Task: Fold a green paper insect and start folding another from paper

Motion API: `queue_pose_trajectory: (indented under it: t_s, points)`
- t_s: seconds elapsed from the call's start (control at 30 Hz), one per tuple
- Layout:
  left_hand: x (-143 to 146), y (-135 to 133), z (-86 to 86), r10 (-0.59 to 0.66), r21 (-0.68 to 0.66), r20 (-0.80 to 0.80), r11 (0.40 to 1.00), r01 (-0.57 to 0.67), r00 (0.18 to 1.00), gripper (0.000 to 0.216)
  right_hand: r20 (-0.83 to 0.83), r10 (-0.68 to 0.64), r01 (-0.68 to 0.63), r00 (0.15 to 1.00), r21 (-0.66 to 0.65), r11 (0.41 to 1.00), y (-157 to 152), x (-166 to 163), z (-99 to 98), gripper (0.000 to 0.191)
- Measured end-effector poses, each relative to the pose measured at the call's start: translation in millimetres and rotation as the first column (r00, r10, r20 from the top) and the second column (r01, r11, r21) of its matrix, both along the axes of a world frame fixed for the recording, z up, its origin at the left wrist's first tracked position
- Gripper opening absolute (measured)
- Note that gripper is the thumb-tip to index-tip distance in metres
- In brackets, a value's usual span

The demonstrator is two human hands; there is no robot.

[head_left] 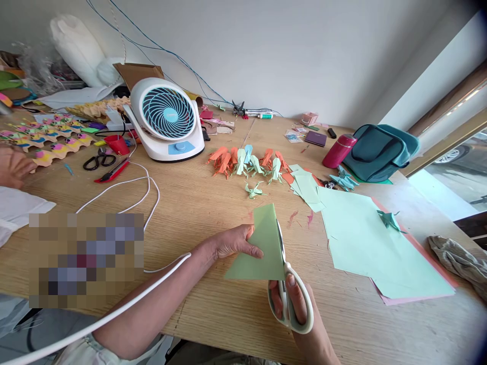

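My left hand (pixel 238 241) grips a light green sheet of paper (pixel 264 253) by its left side, thumb on top and fingers behind. White-handled scissors (pixel 304 319) sit in my right hand (pixel 310 317), with the thumb and fingers through the loops. The blades lie along the paper's right edge, pointing away from me. Beyond the paper is a small green folded paper figure (pixel 254 190). Behind it stands a group of orange, green and blue folded paper figures (pixel 240 161).
Large green sheets (pixel 361 228) lie to the right, with smaller cut pieces (pixel 306 187) beside them. A white fan (pixel 167 121), black scissors (pixel 99 159) and a white cable (pixel 148 177) are on the left. A pink bottle (pixel 340 151) and teal bag (pixel 380 152) stand back right. Another person's hand (pixel 15 165) shows far left.
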State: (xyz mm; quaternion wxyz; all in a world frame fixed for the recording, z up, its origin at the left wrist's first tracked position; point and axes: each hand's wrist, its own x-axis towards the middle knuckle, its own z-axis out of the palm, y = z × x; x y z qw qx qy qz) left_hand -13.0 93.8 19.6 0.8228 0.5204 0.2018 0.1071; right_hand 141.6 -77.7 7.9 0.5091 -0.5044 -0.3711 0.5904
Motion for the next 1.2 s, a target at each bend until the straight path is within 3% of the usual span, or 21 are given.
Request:
queue_pose_trajectory:
  t_s: [0.1,0.2,0.43,0.8,1.2]
  points:
    - [-1,2,-0.5,0.099,-0.025,0.071,0.995,-0.097,0.993,0.045,-0.010,-0.008,0.007,1.000,-0.020,1.000,-1,1,-3.0,0.052]
    - [2,3,-4.9,0.216,-0.132,0.125,0.971,-0.200,0.968,0.039,-0.011,0.010,-0.011,1.000,-0.013,1.000,-2,0,-1.9,0.053]
    - [9,2,-9.9,0.337,-0.277,0.090,0.912,-0.301,0.937,0.034,0.010,0.045,-0.045,0.999,0.004,0.999,-1,-6,6.2,0.052]
    - [7,3,-9.7,0.268,-0.297,0.068,0.925,-0.237,0.961,0.033,0.170,0.105,-0.110,0.980,0.024,0.994,6,-4,19.7,0.062]
    - [5,3,-8.9,0.224,-0.269,0.054,0.942,-0.202,0.973,0.035,0.192,0.054,-0.063,0.980,0.040,0.997,5,-4,10.2,0.062]
